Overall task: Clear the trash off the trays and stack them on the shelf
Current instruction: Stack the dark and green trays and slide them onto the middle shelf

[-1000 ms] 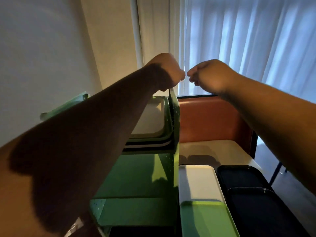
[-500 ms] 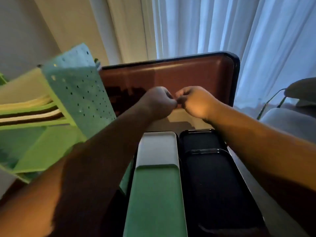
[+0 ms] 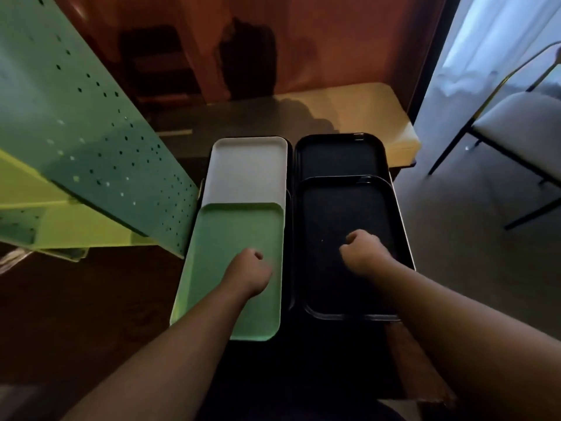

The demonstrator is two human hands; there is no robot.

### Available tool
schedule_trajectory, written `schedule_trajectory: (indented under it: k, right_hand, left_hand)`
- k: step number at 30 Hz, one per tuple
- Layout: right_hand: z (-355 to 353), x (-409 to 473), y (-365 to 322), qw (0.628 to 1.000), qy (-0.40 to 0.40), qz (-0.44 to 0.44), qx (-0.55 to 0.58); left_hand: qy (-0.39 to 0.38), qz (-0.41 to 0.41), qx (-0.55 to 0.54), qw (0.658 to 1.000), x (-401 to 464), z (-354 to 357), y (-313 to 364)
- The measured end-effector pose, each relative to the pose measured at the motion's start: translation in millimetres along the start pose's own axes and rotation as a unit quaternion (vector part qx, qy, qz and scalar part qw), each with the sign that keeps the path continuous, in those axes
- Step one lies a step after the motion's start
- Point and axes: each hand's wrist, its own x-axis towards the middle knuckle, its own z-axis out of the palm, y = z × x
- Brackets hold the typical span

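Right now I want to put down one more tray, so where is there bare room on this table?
Bare tabletop shows beyond the white tray and the far black tray, up to the reddish panel. Nearer, it is crowded: the green tray and near black tray lie side by side under both hands, left, right.

At the top of the frame I see a reddish-brown bench back [image 3: 334, 41], with a pale beige table [image 3: 364, 117] just below it. Upper right hangs a white curtain [image 3: 501, 34]; beneath it stands a grey-seated chair [image 3: 525, 123] on thin dark legs, on grey floor [image 3: 455, 238].
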Motion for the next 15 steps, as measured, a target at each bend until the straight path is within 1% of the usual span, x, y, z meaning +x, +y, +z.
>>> schedule_trajectory:
  k: [3,4,6,8,11,13,15]
  right_hand:
    - [19,3,-10,0.997,-0.04,-0.06,-0.002]
    - [26,3,-17,0.995,-0.054,-0.078,-0.014]
    - [42,2,-32,0.991,-0.077,-0.105,-0.037]
    - [58,0,-45,0.985,-0.108,-0.122,-0.063]
    - [78,-6,-57,0.979,-0.133,-0.118,-0.097]
    - [89,-7,-62,0.98,-0.135,-0.106,-0.103]
    - [96,-7,-65,0.981,-0.131,-0.097,-0.102]
  left_hand:
    - [0.074,-0.03,0.048,0.996,6,0,-4]
    - [0.108,-0.042,0.073,0.991,8,-2,-8]
    - [0.145,-0.087,0.13,0.977,8,-9,-18]
    - [0.149,-0.143,0.152,0.967,10,-18,-35]
    - [0.131,-0.218,0.117,0.96,13,-33,-65]
    - [0.125,-0.238,0.077,0.96,15,-41,-81]
    - [0.123,-0.239,0.057,0.962,15,-48,-91]
